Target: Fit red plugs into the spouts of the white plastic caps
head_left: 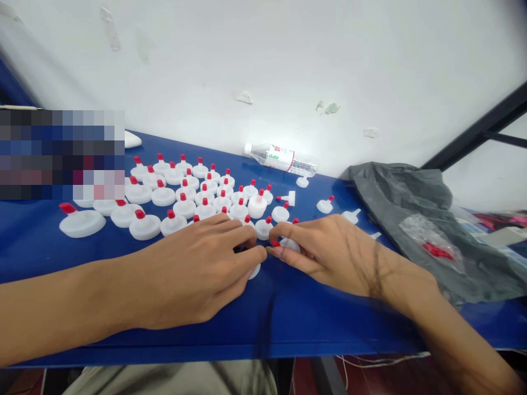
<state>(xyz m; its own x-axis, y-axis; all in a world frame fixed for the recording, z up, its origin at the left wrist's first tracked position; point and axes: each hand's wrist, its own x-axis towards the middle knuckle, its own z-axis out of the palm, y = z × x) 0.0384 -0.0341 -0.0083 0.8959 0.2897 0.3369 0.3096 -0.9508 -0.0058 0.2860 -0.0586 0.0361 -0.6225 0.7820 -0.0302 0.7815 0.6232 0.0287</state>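
Note:
My left hand (pixel 201 263) is closed, its thumb and fingers round a white nozzle cap (pixel 254 271) that is mostly hidden beneath them. Just to the right, the thumb and forefinger of my right hand (pixel 321 249) pinch a small red tip (pixel 275 244). The fingertips of both hands nearly meet. Behind and left of them stand many white round nozzle caps (pixel 184 206) with red tips on their spouts, upright in a close group. Another nozzle cap (pixel 291 245) shows partly behind my right fingers.
A clear plastic bottle (pixel 284 158) lies against the white wall. One red-tipped nozzle cap (pixel 288 198) rests on its side. Nozzle caps without red tips (pixel 351 216) lie at right, beside a grey plastic bag (pixel 395 192) bearing a clear bag of red tips (pixel 438 251). The table (pixel 288 323) is blue.

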